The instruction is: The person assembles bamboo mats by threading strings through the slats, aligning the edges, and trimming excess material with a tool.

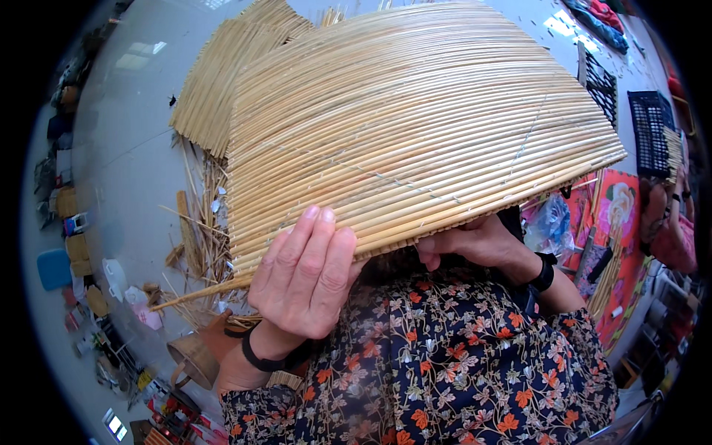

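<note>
A large panel of straw-coloured reed stalks, a stitched reed mat (423, 126), spans the middle in front of me. Its near edge lies close to my body, and thin stitching threads cross the stalks. My left hand (304, 278) grips that near edge at its left part, fingers flat together on top, the thumb hidden. Beyond this hand a stalk (196, 295) sticks out past the mat's left side. Farther right, my right hand (482, 241) is tucked against the underside of the edge with curled fingers. The mat partly covers it, so what it pinches is hidden.
Another reed mat (215, 85) lies on the floor at the far left, beside loose stalk scraps (196, 215). A brown basket (194, 360) stands at lower left. Dark plastic crates (650, 133), a red flowered cloth (619, 200) and another person (678, 237) are at right.
</note>
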`<state>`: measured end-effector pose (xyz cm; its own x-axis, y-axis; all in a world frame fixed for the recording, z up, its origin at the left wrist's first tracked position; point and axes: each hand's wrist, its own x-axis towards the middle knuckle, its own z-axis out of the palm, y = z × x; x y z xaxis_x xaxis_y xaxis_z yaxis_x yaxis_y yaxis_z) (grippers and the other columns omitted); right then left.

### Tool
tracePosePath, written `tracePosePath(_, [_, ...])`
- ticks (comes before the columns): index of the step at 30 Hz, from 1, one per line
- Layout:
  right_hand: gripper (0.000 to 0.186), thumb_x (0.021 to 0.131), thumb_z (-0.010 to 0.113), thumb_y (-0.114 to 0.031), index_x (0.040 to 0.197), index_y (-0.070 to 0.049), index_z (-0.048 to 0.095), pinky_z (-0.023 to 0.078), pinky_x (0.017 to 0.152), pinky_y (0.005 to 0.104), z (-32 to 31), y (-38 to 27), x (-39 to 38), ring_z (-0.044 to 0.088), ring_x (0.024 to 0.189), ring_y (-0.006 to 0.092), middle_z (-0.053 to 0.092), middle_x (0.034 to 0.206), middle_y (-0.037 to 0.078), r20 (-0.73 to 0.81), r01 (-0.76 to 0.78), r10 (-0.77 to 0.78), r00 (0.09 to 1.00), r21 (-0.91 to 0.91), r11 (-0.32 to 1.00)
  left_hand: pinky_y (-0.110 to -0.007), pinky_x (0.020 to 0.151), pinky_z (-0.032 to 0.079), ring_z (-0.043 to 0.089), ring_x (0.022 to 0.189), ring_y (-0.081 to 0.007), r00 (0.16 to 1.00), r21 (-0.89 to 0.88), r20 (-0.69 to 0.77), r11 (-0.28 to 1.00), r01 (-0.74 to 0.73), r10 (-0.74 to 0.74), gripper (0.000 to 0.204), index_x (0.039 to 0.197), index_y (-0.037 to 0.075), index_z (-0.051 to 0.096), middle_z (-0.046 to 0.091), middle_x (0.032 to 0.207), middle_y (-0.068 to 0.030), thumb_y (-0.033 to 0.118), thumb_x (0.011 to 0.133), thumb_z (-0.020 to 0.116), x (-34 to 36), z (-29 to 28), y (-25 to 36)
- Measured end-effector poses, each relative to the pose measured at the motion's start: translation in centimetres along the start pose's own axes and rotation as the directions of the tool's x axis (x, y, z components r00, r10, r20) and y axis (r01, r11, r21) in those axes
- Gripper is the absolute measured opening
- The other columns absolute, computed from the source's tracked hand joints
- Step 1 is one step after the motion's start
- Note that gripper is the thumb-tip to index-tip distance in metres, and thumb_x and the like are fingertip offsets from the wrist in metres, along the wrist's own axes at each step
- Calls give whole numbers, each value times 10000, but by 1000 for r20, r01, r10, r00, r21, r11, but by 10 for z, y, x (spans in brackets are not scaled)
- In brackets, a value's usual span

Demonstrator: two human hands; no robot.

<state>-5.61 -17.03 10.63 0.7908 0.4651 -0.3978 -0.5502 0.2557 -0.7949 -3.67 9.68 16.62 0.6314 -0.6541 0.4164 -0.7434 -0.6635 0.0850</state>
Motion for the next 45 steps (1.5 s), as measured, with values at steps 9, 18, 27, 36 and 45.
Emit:
tracePosePath(9, [52, 943, 656, -2, 957, 48, 655, 529, 573, 337, 2, 9, 5, 660, 629, 212, 672, 732, 122, -62, 47, -43, 997, 57, 997, -408, 903, 582, 737, 1077, -350, 1000, -7, 7, 1000, 3, -3, 271, 1148, -9, 724, 751, 1107, -188, 212, 997, 683, 0, 1, 3])
tracePosePath(18, [85, 944, 678, -14, 996, 51, 662, 562, 623, 334, 5, -6, 0, 676, 663, 216, 676, 748, 132, -66, -83, 84, 994, 23, 996, -363, 889, 578, 755, 1037, -297, 1000, 25, -14, 1000, 2, -1, 225, 1099, 17, 743, 770, 1046, -154, 203, 986, 684, 0, 5, 3])
tracePosePath(27, [350, 916, 754, -185, 1141, 57, 640, 572, 613, 360, 13, 1, -6, 685, 673, 237, 694, 786, 151, -89, 139, -129, 988, 118, 983, -357, 868, 581, 755, 1033, -293, 999, 46, -36, 999, -10, 12, 210, 1096, 29, 745, 770, 1044, -151, 196, 988, 675, 0, 10, 3])
tracePosePath(36, [445, 941, 715, -325, 1163, 51, 633, 606, 622, 366, 18, -5, -4, 703, 730, 235, 706, 908, 158, -223, 39, -11, 975, 121, 992, -356, 855, 584, 760, 1021, -294, 999, 56, -54, 998, -5, 8, 196, 1093, 29, 743, 772, 1028, -149, 172, 1000, 647, 0, 19, 8])
tracePosePath(45, [463, 929, 721, -305, 1188, 68, 630, 632, 646, 384, 22, -6, -3, 723, 805, 255, 716, 968, 176, -244, 66, -35, 969, 122, 990, -356, 852, 589, 761, 1017, -293, 998, 53, -54, 998, -14, 17, 196, 1090, 26, 745, 772, 1021, -149, 169, 993, 654, 1, 17, 6])
